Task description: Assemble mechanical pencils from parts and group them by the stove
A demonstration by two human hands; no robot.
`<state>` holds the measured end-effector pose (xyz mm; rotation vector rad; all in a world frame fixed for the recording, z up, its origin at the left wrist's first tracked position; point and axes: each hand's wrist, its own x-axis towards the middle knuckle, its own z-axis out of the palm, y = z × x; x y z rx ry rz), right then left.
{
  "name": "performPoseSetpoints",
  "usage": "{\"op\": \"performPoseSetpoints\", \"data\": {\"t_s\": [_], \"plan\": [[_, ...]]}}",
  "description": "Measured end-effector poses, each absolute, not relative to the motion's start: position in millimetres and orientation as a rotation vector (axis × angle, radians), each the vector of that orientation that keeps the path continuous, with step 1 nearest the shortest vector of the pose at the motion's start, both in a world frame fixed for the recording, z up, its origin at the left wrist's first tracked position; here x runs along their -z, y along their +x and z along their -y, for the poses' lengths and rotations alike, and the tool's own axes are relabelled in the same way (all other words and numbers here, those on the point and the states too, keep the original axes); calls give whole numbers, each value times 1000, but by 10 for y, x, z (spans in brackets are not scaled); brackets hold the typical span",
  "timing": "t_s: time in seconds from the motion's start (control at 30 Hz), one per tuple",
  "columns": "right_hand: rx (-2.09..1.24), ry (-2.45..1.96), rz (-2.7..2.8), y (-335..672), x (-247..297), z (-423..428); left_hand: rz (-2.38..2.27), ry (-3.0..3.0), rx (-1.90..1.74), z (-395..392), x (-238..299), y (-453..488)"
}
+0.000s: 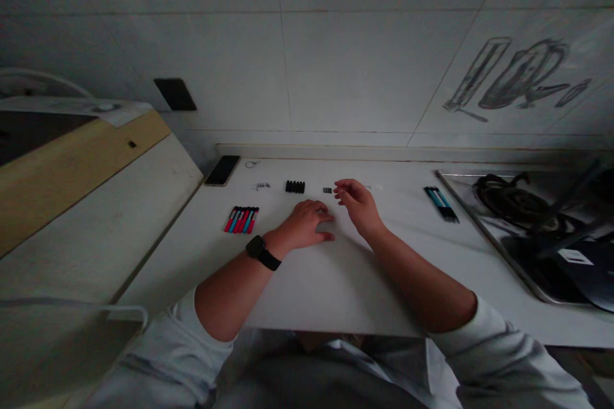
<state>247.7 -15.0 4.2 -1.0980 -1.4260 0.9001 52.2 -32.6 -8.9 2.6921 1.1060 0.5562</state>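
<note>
My left hand rests low over the white counter, thumb and fingers apart, with nothing visible between them. A black watch is on that wrist. My right hand is loosely curved, its fingertips a little apart beside a small group of dark pieces; nothing shows in its grasp. Just beyond my left hand stands a row of black ribbed cylindrical parts. Further left are several small springs and a row of red and blue pen barrels. Faint small clear pieces lie past my right hand.
Several blue-and-black pens lie at the right, next to a gas stove with a metal rim. A phone and a thin ring are at the back left. A tiled wall borders the counter; a cabinet flanks the left.
</note>
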Motion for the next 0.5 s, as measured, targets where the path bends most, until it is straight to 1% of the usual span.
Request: {"op": "performPoseSetpoints", "data": {"t_s": [0.1,0.3,0.5], "plan": [[-1080,-1117,1396,2449,70,155,-1097,2684,-569,333,69,518],[-1243,-1208,1500,2631,142,213,-1103,2667,-573,311,63,491],[-1244,-1211,1627,2647,226,184,-1090,2682,-559,287,60,477]]}}
